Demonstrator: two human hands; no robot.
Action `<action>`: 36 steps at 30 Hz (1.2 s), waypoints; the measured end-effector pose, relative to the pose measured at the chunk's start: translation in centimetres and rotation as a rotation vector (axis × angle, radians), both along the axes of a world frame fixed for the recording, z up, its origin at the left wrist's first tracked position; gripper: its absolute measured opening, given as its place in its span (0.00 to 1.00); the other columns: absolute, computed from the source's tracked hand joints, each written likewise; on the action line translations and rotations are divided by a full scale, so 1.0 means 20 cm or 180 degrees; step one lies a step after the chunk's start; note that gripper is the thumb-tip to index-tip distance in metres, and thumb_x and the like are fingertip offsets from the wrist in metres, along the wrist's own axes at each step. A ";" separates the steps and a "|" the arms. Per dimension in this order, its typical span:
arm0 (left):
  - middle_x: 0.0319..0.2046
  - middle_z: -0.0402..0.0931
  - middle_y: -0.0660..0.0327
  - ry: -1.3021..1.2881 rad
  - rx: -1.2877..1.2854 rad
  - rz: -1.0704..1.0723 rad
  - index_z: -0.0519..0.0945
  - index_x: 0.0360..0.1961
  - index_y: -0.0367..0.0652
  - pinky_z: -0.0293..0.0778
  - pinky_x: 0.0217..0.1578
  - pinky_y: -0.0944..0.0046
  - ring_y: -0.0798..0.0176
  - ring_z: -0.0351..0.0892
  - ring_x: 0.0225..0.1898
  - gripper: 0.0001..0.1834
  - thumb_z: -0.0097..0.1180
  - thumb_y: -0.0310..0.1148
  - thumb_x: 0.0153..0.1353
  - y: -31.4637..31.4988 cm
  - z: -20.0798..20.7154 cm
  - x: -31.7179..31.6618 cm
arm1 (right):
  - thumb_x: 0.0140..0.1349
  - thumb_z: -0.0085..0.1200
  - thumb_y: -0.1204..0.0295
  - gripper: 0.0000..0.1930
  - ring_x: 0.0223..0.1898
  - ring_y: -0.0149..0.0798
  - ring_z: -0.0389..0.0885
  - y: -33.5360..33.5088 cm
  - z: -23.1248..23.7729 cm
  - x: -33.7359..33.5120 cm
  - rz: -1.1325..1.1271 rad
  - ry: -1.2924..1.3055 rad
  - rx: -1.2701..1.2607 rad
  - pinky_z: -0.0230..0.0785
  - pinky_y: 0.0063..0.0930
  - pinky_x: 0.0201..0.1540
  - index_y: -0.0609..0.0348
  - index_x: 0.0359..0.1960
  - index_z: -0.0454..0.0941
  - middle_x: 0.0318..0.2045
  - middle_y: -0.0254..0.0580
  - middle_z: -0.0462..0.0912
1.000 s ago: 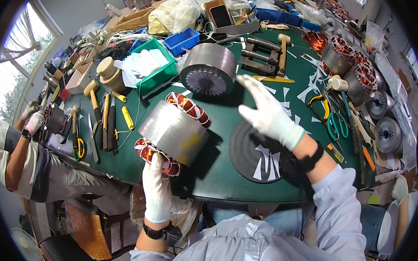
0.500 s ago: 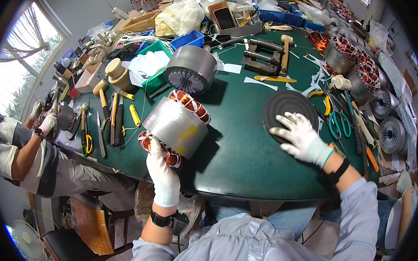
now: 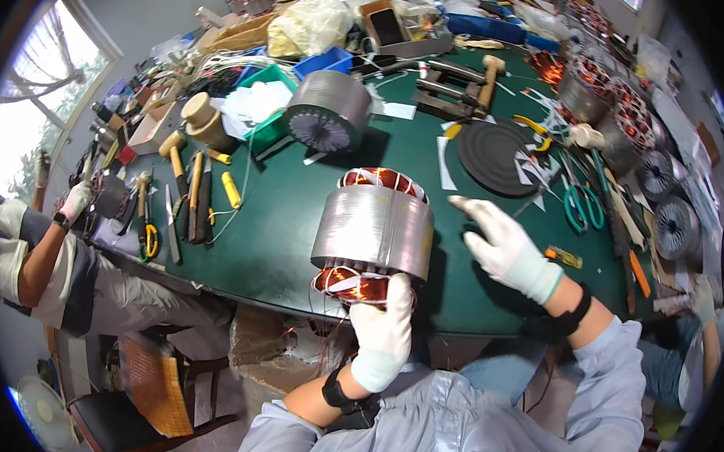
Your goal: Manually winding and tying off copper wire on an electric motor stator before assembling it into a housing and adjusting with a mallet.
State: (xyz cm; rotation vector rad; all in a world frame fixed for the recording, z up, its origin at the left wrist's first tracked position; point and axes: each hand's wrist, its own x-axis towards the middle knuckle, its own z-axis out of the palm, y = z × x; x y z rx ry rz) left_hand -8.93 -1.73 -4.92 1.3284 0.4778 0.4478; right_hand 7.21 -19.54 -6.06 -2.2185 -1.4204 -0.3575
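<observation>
My gloved left hand [image 3: 381, 329] grips a motor stator [image 3: 373, 231] by its near end, with the thumb against the lower copper winding [image 3: 351, 286]. The stator has a silver ribbed core, and white lacing wraps the copper coils at both ends. It stands nearly upright in view near the front of the green table. My gloved right hand [image 3: 504, 246] is held in the air right of the stator, fingers apart and pointing toward it, holding nothing. Beyond that hand lies a round black turntable-like disc [image 3: 493, 155] with white paper scraps at its right side.
A bare stator core [image 3: 331, 110] sits farther back on the green table [image 3: 271, 246]. Hammers and a yellow-handled tool [image 3: 231, 190] lie left; teal-handled scissors [image 3: 582, 209] and wound stators [image 3: 590, 91] stand right. A co-worker's gloved hand [image 3: 77, 200] works at far left.
My left hand has carried the stator to the right and turned it more upright. My right hand has left the black disc, which now sits farther back among shifted paper scraps.
</observation>
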 end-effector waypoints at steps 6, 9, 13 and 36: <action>0.42 0.78 0.59 -0.0681 0.3132 -0.0443 0.73 0.52 0.38 0.77 0.37 0.68 0.67 0.79 0.37 0.24 0.71 0.27 0.57 -0.07 -0.38 0.05 | 0.66 0.53 0.59 0.27 0.60 0.55 0.72 -0.15 -0.08 -0.04 -0.1778 0.0514 -0.0911 0.65 0.47 0.63 0.55 0.65 0.70 0.59 0.55 0.73; 0.39 0.79 0.54 -0.0350 0.3258 -0.0456 0.76 0.46 0.36 0.77 0.37 0.66 0.63 0.80 0.38 0.21 0.72 0.33 0.57 -0.13 -0.25 0.04 | 0.66 0.52 0.59 0.27 0.63 0.52 0.71 -0.18 -0.10 0.12 -0.1907 0.0771 -0.1213 0.64 0.48 0.64 0.53 0.65 0.71 0.62 0.52 0.72; 0.18 0.77 0.55 -0.0378 0.4823 -0.0492 0.79 0.22 0.39 0.76 0.23 0.55 0.52 0.78 0.18 0.27 0.67 0.55 0.58 -0.21 -0.20 0.05 | 0.67 0.47 0.63 0.26 0.65 0.52 0.70 -0.25 -0.21 0.16 -0.1814 0.0476 -0.1215 0.62 0.45 0.67 0.53 0.66 0.70 0.65 0.53 0.70; 0.43 0.84 0.51 -0.1621 0.4011 -0.1680 0.82 0.41 0.38 0.79 0.44 0.58 0.50 0.85 0.42 0.17 0.57 0.14 0.48 0.36 -0.18 -0.54 | 0.50 0.65 0.67 0.53 0.73 0.60 0.57 -0.34 0.04 -0.78 -0.2047 0.1459 0.0938 0.56 0.41 0.73 0.56 0.76 0.46 0.71 0.64 0.55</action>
